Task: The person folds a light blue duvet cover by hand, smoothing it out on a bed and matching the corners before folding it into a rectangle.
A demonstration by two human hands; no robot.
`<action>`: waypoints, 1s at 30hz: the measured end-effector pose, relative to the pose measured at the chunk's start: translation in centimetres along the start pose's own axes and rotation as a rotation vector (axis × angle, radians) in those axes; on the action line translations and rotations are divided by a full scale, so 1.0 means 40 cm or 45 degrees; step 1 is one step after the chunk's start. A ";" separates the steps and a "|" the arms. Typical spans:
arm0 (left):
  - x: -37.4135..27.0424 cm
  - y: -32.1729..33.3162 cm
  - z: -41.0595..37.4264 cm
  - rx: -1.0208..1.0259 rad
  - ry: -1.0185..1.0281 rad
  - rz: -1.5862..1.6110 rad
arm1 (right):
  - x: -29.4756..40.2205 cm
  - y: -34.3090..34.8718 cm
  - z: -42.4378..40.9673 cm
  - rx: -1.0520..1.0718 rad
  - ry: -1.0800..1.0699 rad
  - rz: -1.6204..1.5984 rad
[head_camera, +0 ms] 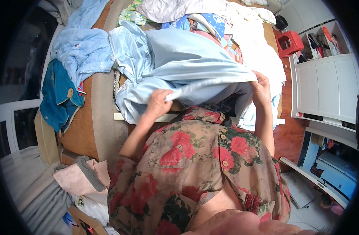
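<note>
A large light-blue cloth [191,58] with a smooth sheen spreads in folds in front of me. My left hand [159,103] grips its near edge in a fist. At the other end of that edge, my right hand [260,86] pinches a corner, with the fingers partly behind the fabric. Between the two hands the edge is stretched and lifted, and the cloth's shaded inner side [217,94] shows beneath it. A thin drawstring [148,54] hangs from the left part of the cloth.
Behind lie white bedding [258,44] and a blue patterned cloth [213,25]. A pale-blue quilted garment [82,53] and a teal cloth [60,94] are at left. A red plastic stool [289,44] and white cabinets [326,85] stand at right. A cardboard box [85,221] sits lower left.
</note>
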State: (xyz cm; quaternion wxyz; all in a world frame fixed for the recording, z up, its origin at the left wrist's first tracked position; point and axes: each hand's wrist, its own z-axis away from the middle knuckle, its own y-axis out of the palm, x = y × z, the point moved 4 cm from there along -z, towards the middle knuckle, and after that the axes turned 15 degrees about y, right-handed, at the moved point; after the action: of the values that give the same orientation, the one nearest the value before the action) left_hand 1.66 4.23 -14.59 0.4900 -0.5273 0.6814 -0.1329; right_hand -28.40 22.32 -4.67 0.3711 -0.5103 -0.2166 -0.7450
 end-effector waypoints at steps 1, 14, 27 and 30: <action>-0.003 0.036 0.023 0.020 -0.117 0.172 | -0.005 0.002 0.002 0.053 -0.005 -0.031; -0.075 0.208 -0.089 -0.036 0.243 -0.135 | -0.009 0.020 0.005 -0.053 0.015 -0.045; -0.105 0.088 -0.042 -0.227 0.295 0.047 | -0.032 0.020 -0.012 -0.050 0.023 -0.044; -0.097 0.062 -0.006 -0.121 0.121 0.245 | -0.046 0.027 -0.027 0.012 0.007 -0.039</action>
State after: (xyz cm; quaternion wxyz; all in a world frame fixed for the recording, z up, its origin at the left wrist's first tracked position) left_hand -0.14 8.45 -14.13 0.4421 -0.4753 0.7567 -0.0775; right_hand -27.83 21.51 -6.85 0.3629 -0.5030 -0.2269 -0.7509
